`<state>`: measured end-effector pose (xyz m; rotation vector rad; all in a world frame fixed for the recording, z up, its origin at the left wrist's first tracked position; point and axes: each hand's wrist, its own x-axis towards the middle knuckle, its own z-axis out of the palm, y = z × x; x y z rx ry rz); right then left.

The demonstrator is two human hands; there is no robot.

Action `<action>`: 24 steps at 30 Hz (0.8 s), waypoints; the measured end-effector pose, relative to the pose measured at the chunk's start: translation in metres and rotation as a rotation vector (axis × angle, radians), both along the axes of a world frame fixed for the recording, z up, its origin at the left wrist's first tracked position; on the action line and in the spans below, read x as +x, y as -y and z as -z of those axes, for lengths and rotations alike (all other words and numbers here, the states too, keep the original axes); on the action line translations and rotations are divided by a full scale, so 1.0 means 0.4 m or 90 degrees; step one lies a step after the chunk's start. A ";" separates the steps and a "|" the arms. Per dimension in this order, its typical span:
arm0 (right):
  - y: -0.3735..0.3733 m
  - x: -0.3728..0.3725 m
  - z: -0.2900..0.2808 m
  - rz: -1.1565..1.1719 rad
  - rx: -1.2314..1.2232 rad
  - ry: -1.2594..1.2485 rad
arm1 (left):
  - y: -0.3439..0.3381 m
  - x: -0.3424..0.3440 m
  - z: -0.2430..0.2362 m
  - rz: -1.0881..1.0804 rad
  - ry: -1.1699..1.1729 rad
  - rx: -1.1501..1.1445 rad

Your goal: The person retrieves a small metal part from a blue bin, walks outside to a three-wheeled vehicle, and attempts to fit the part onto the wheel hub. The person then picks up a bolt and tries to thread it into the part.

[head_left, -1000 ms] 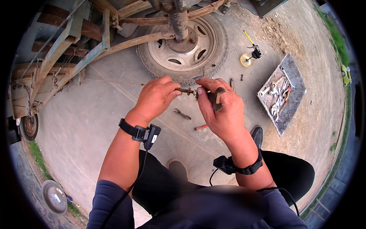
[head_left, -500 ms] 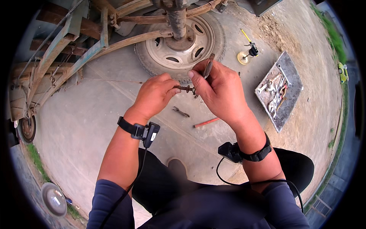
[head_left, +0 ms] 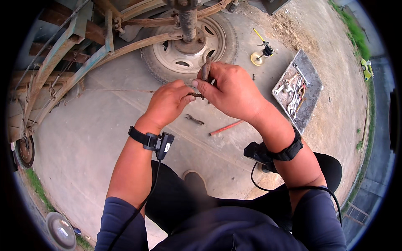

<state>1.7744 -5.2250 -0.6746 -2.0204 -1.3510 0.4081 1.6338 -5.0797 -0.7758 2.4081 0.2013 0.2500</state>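
Note:
A thin rod runs in from the vehicle frame at left to my left hand. The fingers of that hand are closed round the rod near its end. Beyond them a short rusty threaded end sticks out, with what looks like a coil spring on it. My right hand is closed on a rusty, narrow metal piece that points up past the thumb. Its fingertips are right at the threaded end; the far fingers and whatever lies beneath them are hidden.
A vehicle wheel lies beyond my hands, beneath rusty frame bars. An open-ended wrench and a red bar lie on the concrete. At right stand an oil can and a metal tray of wrenches.
My right hand has moved left with the rusty metal piece, closing up to the rod's end. Less of the threaded part shows now. My left hand keeps its hold.

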 end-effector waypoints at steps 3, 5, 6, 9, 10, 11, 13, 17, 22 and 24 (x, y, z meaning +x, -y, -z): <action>0.009 0.003 -0.017 0.001 -0.014 -0.026 | 0.008 0.003 -0.007 0.012 -0.001 -0.011; 0.004 0.003 -0.032 0.030 -0.018 -0.051 | 0.007 -0.002 -0.018 0.008 0.000 -0.030; -0.002 0.006 -0.031 0.030 -0.034 -0.051 | 0.007 -0.002 -0.018 0.005 0.006 -0.037; -0.018 0.004 -0.028 0.024 -0.078 -0.071 | 0.012 -0.013 -0.012 -0.005 0.026 -0.054; -0.023 0.002 -0.032 0.024 -0.086 -0.089 | 0.012 -0.019 -0.012 -0.002 0.033 -0.053; -0.029 0.000 -0.034 0.022 -0.093 -0.108 | 0.012 -0.025 -0.016 -0.002 0.041 -0.050; -0.047 0.008 -0.034 0.019 -0.132 -0.169 | 0.013 -0.045 -0.040 0.006 0.008 -0.047; -0.071 0.036 -0.006 0.071 -0.184 -0.342 | 0.023 -0.069 -0.054 0.018 0.018 -0.066; -0.061 0.041 0.049 0.154 -0.135 -0.459 | 0.023 -0.104 -0.074 0.008 0.004 -0.035; -0.068 0.029 0.079 0.203 -0.045 -0.427 | 0.024 -0.118 -0.081 0.002 0.001 -0.026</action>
